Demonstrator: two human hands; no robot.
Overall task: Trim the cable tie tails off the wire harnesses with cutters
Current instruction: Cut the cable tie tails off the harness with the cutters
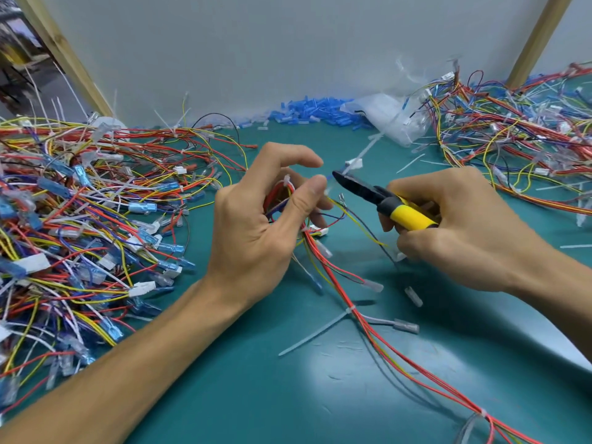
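My left hand [256, 225] grips a wire harness [378, 334] of red, yellow and purple wires above the green mat. Its thumb and fingers curl round the bundle near a white cable tie [286, 180]. My right hand [461, 225] holds the cutters [381, 200] by their yellow and black handles. The black jaws point left, close to my left thumb and a blurred white tie tail. Further down the same harness, another cable tie [350, 310] keeps a long white tail [315, 333] lying on the mat. The harness trails off toward the lower right.
A big heap of harnesses [80, 225] with blue terminals covers the left side. Another heap [519, 129] lies at the back right, beside a clear plastic bag [390, 120]. Blue sleeves [314, 113] are piled along the grey back wall. Loose tie tails [410, 163] lie scattered on the mat [256, 395].
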